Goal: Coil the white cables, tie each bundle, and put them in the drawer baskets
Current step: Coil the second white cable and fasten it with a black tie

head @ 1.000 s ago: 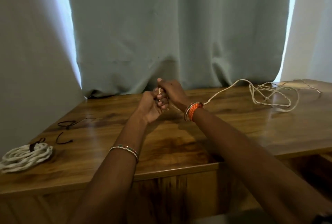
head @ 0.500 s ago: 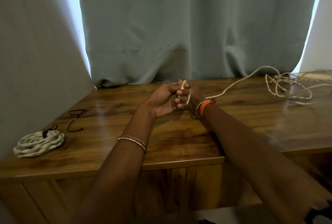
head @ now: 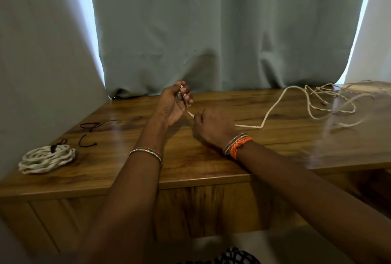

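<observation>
Step in hand, as judged: starting coil of loose white cable. Keep loops even, feed slack steadily, avoid snagging tangle at surface far right. Your left hand raised, palm up, fingers curled round cable end. Your right hand low just beside it, knuckles up, pinching cable. Finished tied bundle lies at surface left edge.

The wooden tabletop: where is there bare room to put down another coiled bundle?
Free: the near strip of the wooden tabletop between the tied cable bundle and the left forearm, and the near right part below the loose white cable. Crowded: the far right corner with that cable's tangle, and the left edge around the dark ties.
</observation>
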